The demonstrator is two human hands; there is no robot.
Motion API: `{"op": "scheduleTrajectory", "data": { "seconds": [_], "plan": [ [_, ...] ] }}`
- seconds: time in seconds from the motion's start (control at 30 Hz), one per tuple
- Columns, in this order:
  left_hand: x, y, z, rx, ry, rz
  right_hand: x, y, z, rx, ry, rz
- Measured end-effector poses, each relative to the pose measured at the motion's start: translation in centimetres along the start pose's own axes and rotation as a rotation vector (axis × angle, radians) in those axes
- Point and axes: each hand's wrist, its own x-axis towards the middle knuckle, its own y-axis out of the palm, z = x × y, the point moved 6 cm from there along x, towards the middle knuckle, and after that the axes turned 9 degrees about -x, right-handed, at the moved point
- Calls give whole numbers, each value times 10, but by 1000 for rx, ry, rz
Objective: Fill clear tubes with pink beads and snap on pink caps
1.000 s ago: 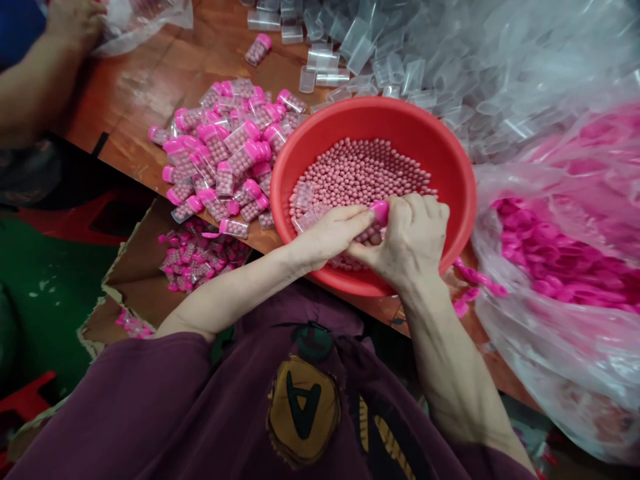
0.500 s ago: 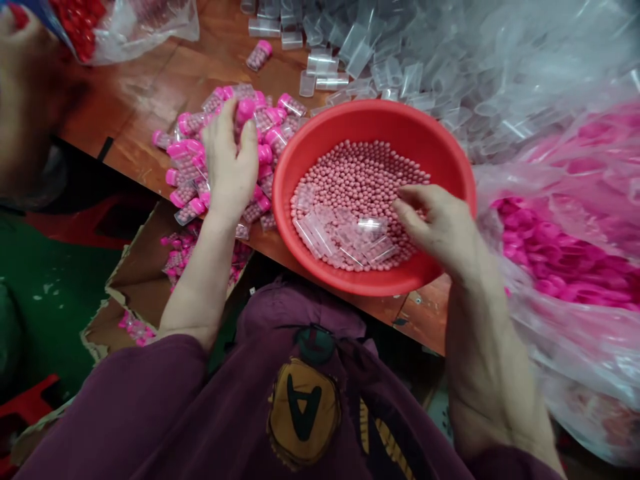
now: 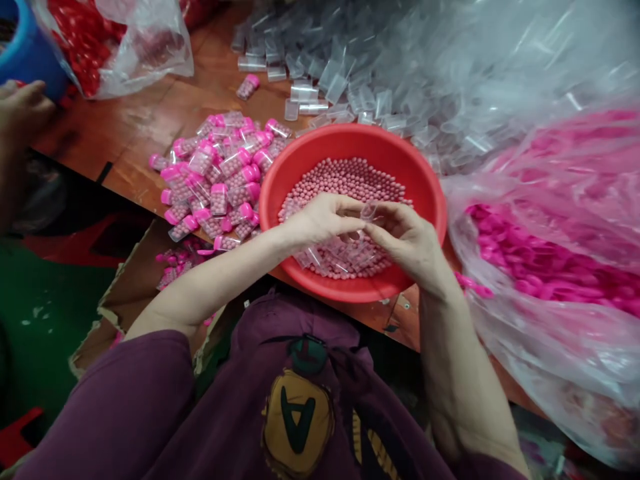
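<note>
Both my hands meet above a red basin point(image 3: 353, 291) of small pink beads point(image 3: 350, 175). Between my fingertips is a small clear plastic tube point(image 3: 369, 211). My left hand point(image 3: 323, 219) pinches at it from the left, and my right hand point(image 3: 413, 243) has thumb and forefinger around it from the right. Fingers partly hide the tube, so its contents cannot be made out. More clear tubes point(image 3: 325, 260) lie on the beads at the near side of the basin. Left of the basin is a heap of bead-filled tubes with pink caps point(image 3: 219, 199).
A large pile of clear tubes point(image 3: 335, 77) lies behind the basin. At right is a plastic bag point(image 3: 500, 320) of pink caps point(image 3: 540, 260). An open carton point(image 3: 133, 273) stands below the table edge. Another person's hand point(image 3: 23, 110) is near a blue container point(image 3: 35, 50) at far left.
My left hand has left the capped-tube heap and come right, over the basin. My right hand has lifted from the beads towards it, and a clear tube now shows between them.
</note>
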Motion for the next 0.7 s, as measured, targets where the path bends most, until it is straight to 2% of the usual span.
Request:
{"op": "scheduleTrajectory", "data": {
  "seconds": [0.07,0.17,0.3,0.4,0.53,0.63,0.7],
  "plan": [
    [0,10,-3,-70,28,8,-6,4,-3,118,13,-23],
    [3,15,-10,-40,123,-44,-9,7,-6,157,31,-63],
    [19,10,-19,102,165,-4,-7,-3,-5,209,26,-111],
    [38,-7,-27,443,167,18,-11,-32,-11,152,70,-278],
    [57,-21,-24,1210,121,49,-44,-89,-41,42,160,-566],
    [66,-8,-8,1518,48,160,-81,-124,-77,-171,211,-615],
    [74,10,4,1579,32,228,-107,-135,-102,-363,280,-548]
  ]
}}
